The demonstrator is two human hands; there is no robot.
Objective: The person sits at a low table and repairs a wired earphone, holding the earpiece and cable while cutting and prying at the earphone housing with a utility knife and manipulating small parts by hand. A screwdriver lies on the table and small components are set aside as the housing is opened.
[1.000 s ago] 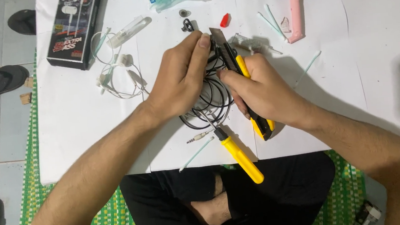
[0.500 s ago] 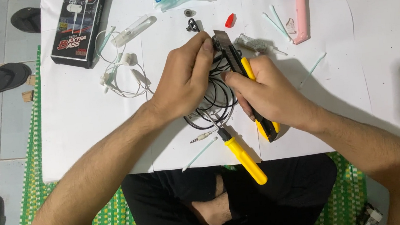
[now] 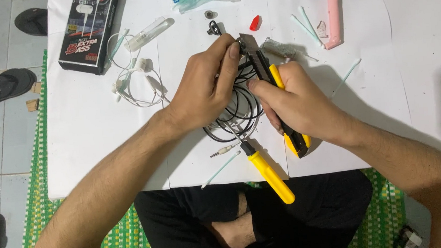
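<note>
Your left hand [image 3: 201,91] pinched the black cable [image 3: 235,112] up near the knife's tip, fingers curled tight, likely to keep the wire taut for the blade. Your right hand [image 3: 296,104] was clenched around the yellow utility knife [image 3: 276,98], blade pointing away from you toward the pinch point. The cable's loose loops lay coiled on the worktop [image 3: 100,150] between both hands, its plug [image 3: 223,151] just beside a yellow-handled screwdriver [image 3: 264,168], which was parked near the worktop's edge. Whether the blade actually touched the wire, I couldn't tell; fingers hid it. White earphones [image 3: 134,83] and a black box [image 3: 87,32] sat off to the left, a pink tool [image 3: 333,15] well apart at the back.
</note>
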